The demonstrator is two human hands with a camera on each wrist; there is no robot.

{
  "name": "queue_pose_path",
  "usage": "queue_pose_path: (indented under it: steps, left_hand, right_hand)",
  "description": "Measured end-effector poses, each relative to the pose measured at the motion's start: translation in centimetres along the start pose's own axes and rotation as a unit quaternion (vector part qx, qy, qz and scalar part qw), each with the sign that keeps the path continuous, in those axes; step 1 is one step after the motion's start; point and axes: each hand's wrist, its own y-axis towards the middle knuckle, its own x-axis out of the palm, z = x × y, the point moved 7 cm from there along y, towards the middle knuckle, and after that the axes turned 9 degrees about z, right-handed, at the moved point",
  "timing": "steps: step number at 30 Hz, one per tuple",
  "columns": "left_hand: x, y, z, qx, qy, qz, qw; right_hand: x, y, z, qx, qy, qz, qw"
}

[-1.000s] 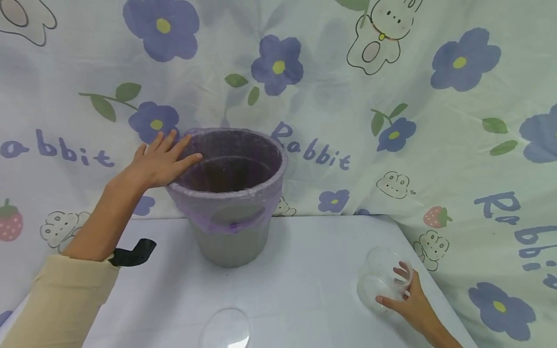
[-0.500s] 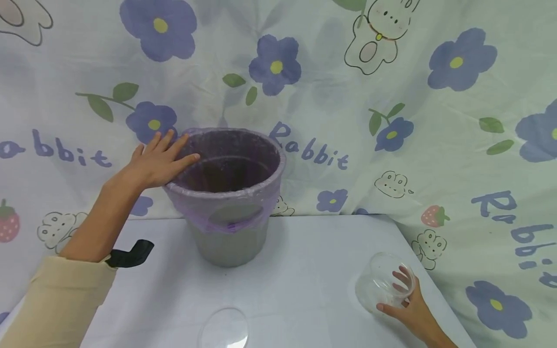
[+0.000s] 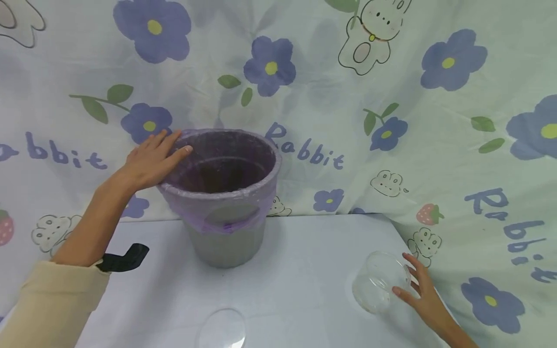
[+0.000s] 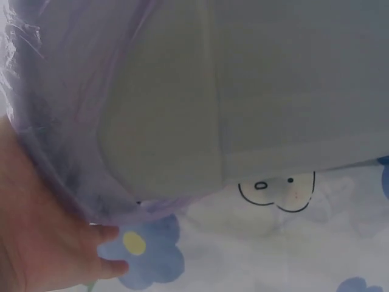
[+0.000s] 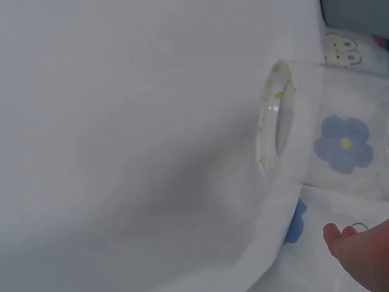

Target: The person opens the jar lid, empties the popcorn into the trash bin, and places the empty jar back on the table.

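Note:
A grey trash bin point(image 3: 228, 246), lined with a purple bag folded over its rim, stands upright at the back of the table. My left hand point(image 3: 150, 162) rests on the left side of that rim, fingers extended; in the left wrist view the hand point(image 4: 45, 234) lies against the bagged edge. On the right of the table is a clear plastic tub point(image 3: 376, 285). Beside its right side, my right hand point(image 3: 424, 295) has its fingers spread around a gap. The right wrist view shows the tub point(image 5: 313, 131) apart from the visible fingers point(image 5: 340, 237).
A clear round lid point(image 3: 222, 331) lies flat at the table's point(image 3: 296, 290) front. A curtain point(image 3: 313, 96) printed with flowers and rabbits hangs directly behind the table and along its right side. A black strap point(image 3: 124, 258) sticks out from my left wrist.
My right hand has loosened from the clear tub and drawn off to the right, leaving the tub on the table. The left hand stays on the bin's rim, shifting slightly.

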Motion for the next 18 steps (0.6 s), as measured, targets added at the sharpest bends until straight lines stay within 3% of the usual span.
queue_pose_path:
  steps: [4, 8, 13, 18]
  left_hand:
    - [-0.9, -0.2, -0.2, 0.007, -0.009, 0.043, 0.9990]
    - [-1.8, -0.5, -0.3, 0.005, -0.023, 0.074, 0.9970]
    - [-2.6, -1.5, 0.3, 0.011, -0.039, 0.079, 0.9960]
    - [-2.8, -3.9, 1.9, 0.034, -0.019, 0.069, 0.9969]
  right_hand:
    - [-1.0, 1.3, -1.2, -0.047, -0.005, 0.005, 0.999]
    - [-2.1, 2.6, -2.9, -0.098, -0.055, 0.026, 0.993]
    - [-3.0, 3.6, -5.2, -0.156, -0.091, 0.023, 0.983]
    - [-3.3, 4.3, -7.5, -0.190, -0.137, 0.007, 0.972]
